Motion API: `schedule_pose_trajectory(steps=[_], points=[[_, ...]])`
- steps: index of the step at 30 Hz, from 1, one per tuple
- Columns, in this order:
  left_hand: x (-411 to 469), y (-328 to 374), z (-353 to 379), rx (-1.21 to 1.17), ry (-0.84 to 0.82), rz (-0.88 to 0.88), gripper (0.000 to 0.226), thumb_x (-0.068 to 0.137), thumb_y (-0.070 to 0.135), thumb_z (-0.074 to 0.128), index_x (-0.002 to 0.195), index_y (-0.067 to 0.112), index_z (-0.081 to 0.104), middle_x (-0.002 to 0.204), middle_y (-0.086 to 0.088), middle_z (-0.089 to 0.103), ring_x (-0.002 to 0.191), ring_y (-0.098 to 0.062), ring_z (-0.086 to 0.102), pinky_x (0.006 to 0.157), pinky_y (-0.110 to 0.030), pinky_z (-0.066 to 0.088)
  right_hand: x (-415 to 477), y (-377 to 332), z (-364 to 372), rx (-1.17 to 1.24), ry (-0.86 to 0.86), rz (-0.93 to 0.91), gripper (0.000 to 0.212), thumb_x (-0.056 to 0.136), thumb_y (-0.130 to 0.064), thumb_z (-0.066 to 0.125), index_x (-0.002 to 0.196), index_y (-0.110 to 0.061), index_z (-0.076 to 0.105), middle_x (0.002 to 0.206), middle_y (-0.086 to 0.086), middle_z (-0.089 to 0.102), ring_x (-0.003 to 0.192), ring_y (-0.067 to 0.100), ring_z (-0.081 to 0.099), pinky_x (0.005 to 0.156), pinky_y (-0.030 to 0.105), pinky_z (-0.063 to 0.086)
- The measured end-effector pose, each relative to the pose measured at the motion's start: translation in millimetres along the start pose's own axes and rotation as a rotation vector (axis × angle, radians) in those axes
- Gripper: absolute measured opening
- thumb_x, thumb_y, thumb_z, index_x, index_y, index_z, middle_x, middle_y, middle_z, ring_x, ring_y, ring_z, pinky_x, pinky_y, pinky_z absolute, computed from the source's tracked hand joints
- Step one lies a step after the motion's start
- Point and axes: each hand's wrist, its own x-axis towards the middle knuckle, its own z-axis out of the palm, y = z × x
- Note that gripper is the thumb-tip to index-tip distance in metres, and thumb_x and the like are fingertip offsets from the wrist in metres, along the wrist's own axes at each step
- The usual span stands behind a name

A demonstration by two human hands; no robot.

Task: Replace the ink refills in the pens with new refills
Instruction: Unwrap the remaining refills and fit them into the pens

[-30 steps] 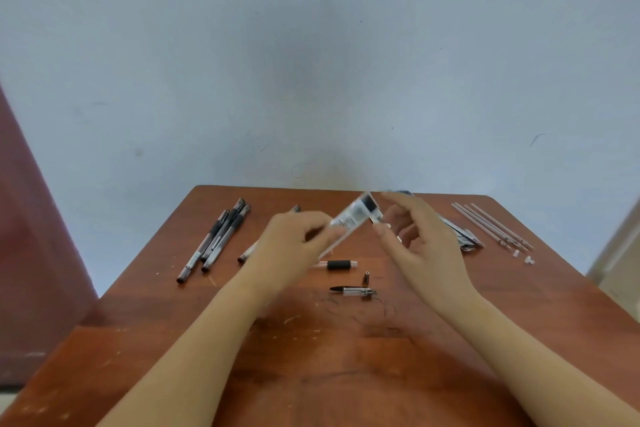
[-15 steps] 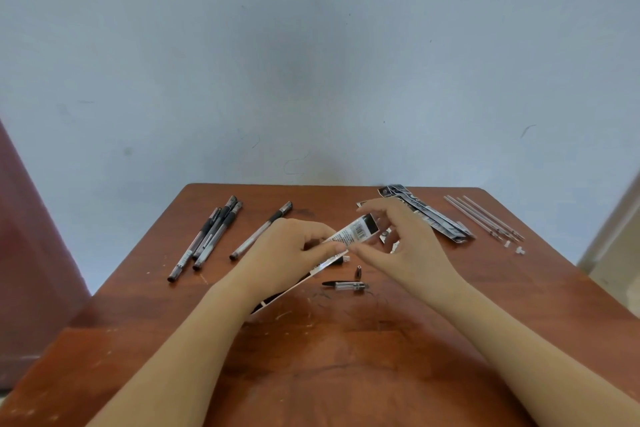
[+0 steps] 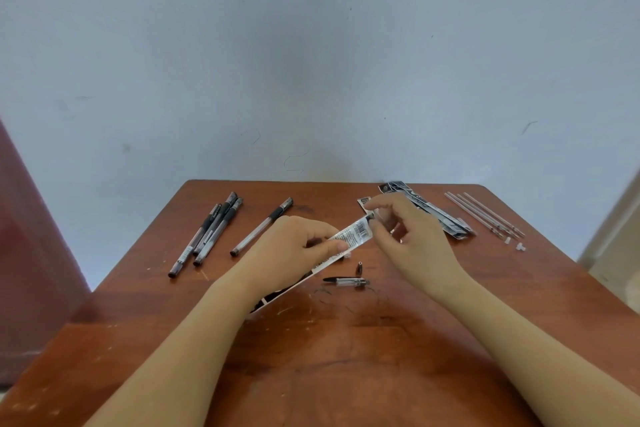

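Head view: your left grip (image 3: 291, 253) is holding the refill packet (image 3: 351, 236), likely light, flimsy and slippery, mid-length above the counter (image 3: 346, 357), while your right grip (image 3: 412, 243) is pinching its top end.

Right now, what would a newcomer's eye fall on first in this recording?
First the two hands over the middle of the wooden table: the left hand grips a long refill packet and the right hand pinches its far end. After that, a cluster of pens lies at the far left, and a pile of packets sits at the far right with thin clear tubes beside it.
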Motion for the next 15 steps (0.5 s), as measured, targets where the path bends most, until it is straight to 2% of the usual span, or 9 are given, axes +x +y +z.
schedule_pose_trajectory(steps=[3, 6, 8, 11, 13, 15], points=[[0, 0, 0, -0.010, -0.003, -0.001, 0.022, 0.088, 0.035, 0.051, 0.097, 0.026, 0.069, 0.067, 0.002, 0.063, 0.049, -0.008, 0.039, 0.050, -0.024, 0.032, 0, 0, 1, 0.008, 0.030, 0.040, 0.025, 0.087, -0.005, 0.053, 0.096, -0.028, 0.053, 0.062, -0.015, 0.048, 0.062, -0.008, 0.050, 0.055, 0.005, 0.037], [0, -1, 0, -0.001, -0.013, -0.001, 0.022, 0.088, 0.035, 0.051, 0.098, 0.027, 0.069, 0.074, 0.003, 0.067, 0.049, -0.005, 0.040, 0.049, -0.021, 0.032, 3, 3, 0, 0.009, 0.084, 0.088, 0.030, 0.086, -0.006, 0.053, 0.097, -0.032, 0.045, 0.068, -0.014, 0.050, 0.064, -0.005, 0.050, 0.057, 0.009, 0.038], [0, 0, 0, 0.008, -0.026, -0.006, 0.023, 0.088, 0.035, 0.050, 0.100, 0.027, 0.068, 0.076, 0.005, 0.067, 0.050, -0.005, 0.041, 0.049, -0.020, 0.032, 5, 7, -2, -0.040, 0.103, 0.077, 0.030, 0.084, -0.006, 0.055, 0.092, -0.032, 0.044, 0.073, -0.015, 0.049, 0.067, -0.006, 0.049, 0.058, 0.013, 0.038], [0, 0, 0, 0.019, -0.032, -0.008, 0.024, 0.088, 0.035, 0.050, 0.102, 0.027, 0.067, 0.075, 0.009, 0.065, 0.050, -0.005, 0.042, 0.049, -0.019, 0.033, 6, 12, -2, -0.117, 0.115, 0.025, 0.025, 0.080, -0.002, 0.059, 0.077, -0.026, 0.052, 0.080, -0.017, 0.044, 0.069, -0.002, 0.049, 0.060, 0.016, 0.038], [0, -1, 0, 0.025, -0.026, -0.009, 0.024, 0.088, 0.035, 0.050, 0.102, 0.027, 0.068, 0.071, 0.013, 0.062, 0.050, -0.005, 0.043, 0.048, -0.017, 0.032, 7, 14, -1, -0.093, 0.095, 0.024, 0.021, 0.079, -0.001, 0.060, 0.073, -0.022, 0.060, 0.083, -0.018, 0.045, 0.074, 0.000, 0.049, 0.062, 0.010, 0.038], [0, -1, 0, 0.023, -0.019, -0.012, 0.023, 0.088, 0.036, 0.051, 0.101, 0.028, 0.069, 0.065, 0.016, 0.059, 0.048, -0.004, 0.043, 0.047, -0.016, 0.031, 8, 15, -1, -0.031, 0.057, 0.037, 0.023, 0.079, -0.004, 0.060, 0.070, -0.025, 0.061, 0.087, -0.016, 0.047, 0.080, -0.004, 0.048, 0.066, 0.004, 0.035]])
